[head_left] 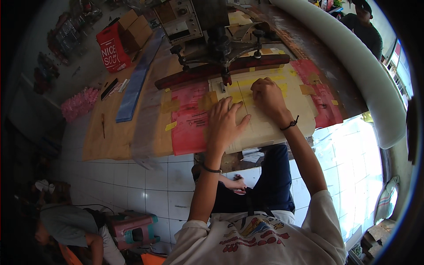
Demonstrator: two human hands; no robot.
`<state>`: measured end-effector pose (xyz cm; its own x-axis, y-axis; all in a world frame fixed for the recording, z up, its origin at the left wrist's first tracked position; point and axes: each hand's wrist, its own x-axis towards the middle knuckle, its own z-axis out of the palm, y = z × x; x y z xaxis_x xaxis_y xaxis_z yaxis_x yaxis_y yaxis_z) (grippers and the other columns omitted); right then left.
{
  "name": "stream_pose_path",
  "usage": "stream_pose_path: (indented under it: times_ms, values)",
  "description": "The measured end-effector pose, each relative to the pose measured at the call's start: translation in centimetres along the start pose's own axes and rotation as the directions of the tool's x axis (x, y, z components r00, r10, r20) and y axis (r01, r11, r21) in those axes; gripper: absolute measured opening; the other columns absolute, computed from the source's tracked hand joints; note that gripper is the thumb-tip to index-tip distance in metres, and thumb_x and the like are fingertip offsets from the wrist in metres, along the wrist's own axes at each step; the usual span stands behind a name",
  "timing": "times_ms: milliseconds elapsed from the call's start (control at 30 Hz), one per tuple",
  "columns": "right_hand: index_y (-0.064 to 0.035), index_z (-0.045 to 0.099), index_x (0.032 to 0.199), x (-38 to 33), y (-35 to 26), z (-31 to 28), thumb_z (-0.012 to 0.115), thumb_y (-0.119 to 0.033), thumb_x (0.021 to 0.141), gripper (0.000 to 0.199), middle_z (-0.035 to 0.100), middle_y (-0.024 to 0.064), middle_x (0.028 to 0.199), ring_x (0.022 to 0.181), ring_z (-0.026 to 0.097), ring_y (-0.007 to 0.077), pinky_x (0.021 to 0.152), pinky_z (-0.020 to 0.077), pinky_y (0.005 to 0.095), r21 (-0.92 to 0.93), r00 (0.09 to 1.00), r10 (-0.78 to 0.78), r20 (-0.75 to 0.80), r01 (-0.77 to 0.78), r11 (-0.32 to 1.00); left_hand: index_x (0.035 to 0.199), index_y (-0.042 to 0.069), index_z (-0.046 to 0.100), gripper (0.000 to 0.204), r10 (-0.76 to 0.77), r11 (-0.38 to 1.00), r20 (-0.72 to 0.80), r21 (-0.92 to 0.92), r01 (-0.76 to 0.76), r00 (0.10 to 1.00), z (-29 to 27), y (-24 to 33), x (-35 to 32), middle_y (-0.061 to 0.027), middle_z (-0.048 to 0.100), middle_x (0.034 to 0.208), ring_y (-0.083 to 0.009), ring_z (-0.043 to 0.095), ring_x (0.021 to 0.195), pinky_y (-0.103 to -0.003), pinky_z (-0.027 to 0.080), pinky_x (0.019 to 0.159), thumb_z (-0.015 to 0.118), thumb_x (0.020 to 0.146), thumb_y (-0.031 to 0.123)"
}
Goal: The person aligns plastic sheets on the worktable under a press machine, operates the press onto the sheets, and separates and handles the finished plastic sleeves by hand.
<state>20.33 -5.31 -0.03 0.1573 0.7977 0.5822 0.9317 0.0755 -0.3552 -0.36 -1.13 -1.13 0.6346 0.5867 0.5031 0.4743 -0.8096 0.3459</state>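
Observation:
My left hand (pixel 224 121) lies on a cream-coloured board (pixel 258 129), its fingers spread and palm down, close to the board's left side. My right hand (pixel 269 96) is closed above the right half of the same board, fingers curled in; whatever they may pinch is hidden. Red sheets (pixel 190 130) held with yellow tape flank the board on both sides. Just beyond my hands, the long dark-red bar (pixel 176 79) of a press machine (pixel 216 39) spans the board. A small metal piece (pixel 223 87) rests near the bar's middle.
Blue plastic strips (pixel 140 75) lie on the brown-covered table (pixel 99 143) to the left, near a red bag (pixel 113 51) and a cardboard box (pixel 134 32). A big white roll (pixel 353 62) runs along the right. One person sits at lower left, another is at upper right.

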Motion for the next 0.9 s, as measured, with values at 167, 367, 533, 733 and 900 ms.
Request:
stream_pose_path:
  times_ms: [167,367,533,733,900]
  values:
    - [-0.0075,0.078,0.078,-0.7,0.6,-0.3,0.061,0.005,0.074,0.021,0.077,0.0049,0.105,0.104,0.066,0.0296,0.094,0.053,0.0411,0.103,1.0,-0.017,-0.016,0.019,0.995,0.129,0.009,0.073,0.05,-0.01,1.0,0.006,0.002,0.01,1.0,-0.2,0.1,0.0,-0.0153,0.059,0.142,-0.0335,0.052,0.136,-0.048,0.038,0.117,0.075,0.091,0.043]
    - [-0.0069,0.079,0.078,-4.7,0.1,-5.7,0.059,0.009,0.071,0.026,0.078,0.0064,0.111,0.106,0.065,0.0317,0.098,0.053,0.0418,0.071,0.981,-0.053,0.186,0.04,0.997,0.129,0.009,0.072,0.051,-0.003,1.0,-0.001,-0.005,0.003,1.0,-0.1,0.2,-0.2,-0.015,0.06,0.142,-0.0334,0.052,0.136,-0.046,0.039,0.116,0.074,0.091,0.042]
    - [-0.0061,0.078,0.078,-5.8,-0.9,-6.7,0.057,0.013,0.07,0.029,0.075,0.0094,0.119,0.11,0.064,0.033,0.099,0.0528,0.0406,0.111,0.997,0.005,0.078,-0.014,0.994,0.131,0.009,0.071,0.051,-0.013,1.0,0.005,-0.001,0.013,1.0,-0.2,0.1,0.1,-0.0146,0.059,0.142,-0.0329,0.052,0.136,-0.047,0.039,0.116,0.074,0.092,0.041]
    - [-0.007,0.078,0.103,-5.6,1.7,-7.2,0.059,0.011,0.075,0.039,0.069,0.0144,0.132,0.119,0.063,0.0357,0.102,0.052,0.0423,0.29,0.951,-0.135,0.277,0.051,0.956,0.131,0.009,0.071,0.051,-0.011,1.0,-0.002,0.0,0.011,1.0,0.0,0.0,0.3,-0.014,0.059,0.143,-0.0331,0.052,0.136,-0.047,0.039,0.117,0.074,0.092,0.041]
    - [-0.0089,0.07,0.131,-4.2,-1.3,-5.8,0.065,0.0,0.092,0.04,0.064,0.0164,0.139,0.128,0.06,0.0379,0.106,0.05,0.0439,0.295,0.981,-0.049,0.187,-0.009,0.956,0.131,0.008,0.071,0.049,-0.015,1.0,0.001,-0.01,0.015,1.0,0.0,0.1,0.2,-0.0143,0.058,0.144,-0.0336,0.052,0.137,-0.048,0.038,0.117,0.074,0.092,0.039]
